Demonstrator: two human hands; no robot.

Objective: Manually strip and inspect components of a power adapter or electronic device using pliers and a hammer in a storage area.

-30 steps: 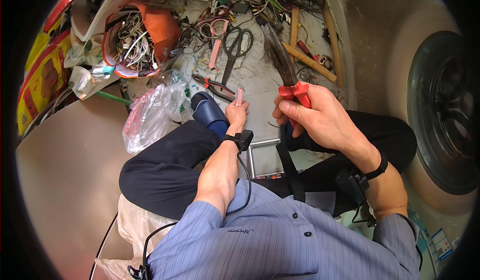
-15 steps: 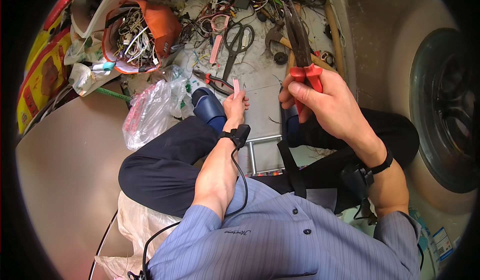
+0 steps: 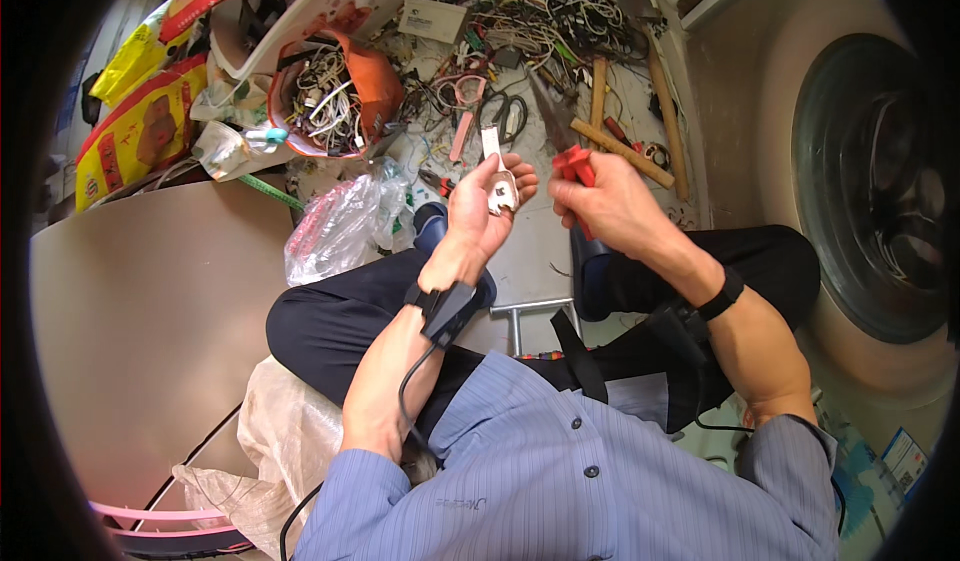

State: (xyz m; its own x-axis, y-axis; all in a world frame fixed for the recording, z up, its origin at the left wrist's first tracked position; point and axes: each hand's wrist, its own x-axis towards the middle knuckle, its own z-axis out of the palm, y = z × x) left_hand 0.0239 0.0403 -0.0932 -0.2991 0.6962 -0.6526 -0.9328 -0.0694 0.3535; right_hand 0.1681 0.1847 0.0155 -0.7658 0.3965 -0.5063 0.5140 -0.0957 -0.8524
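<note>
My left hand is turned palm up and closed around a white plastic piece with a narrow arm and a wider, hollow rounded end. To its right, my right hand grips red-handled pliers. Their dark jaws point away from me, blurred by motion and apart from the plastic piece. Beyond my left hand, on the floor, are scissors and a pink plastic strip. Another red-and-black-handled tool is partly hidden beside my left hand.
Tangled wires cover the far floor. An orange bag of cables and a clear plastic bag are at left. Wooden-handled tools lie beyond my right hand. A machine with a round door stands at right.
My left hand has turned palm up, exposing the white piece's hollow end. My right hand has lowered the pliers and moved left, closer to my left hand. The view has shifted.
</note>
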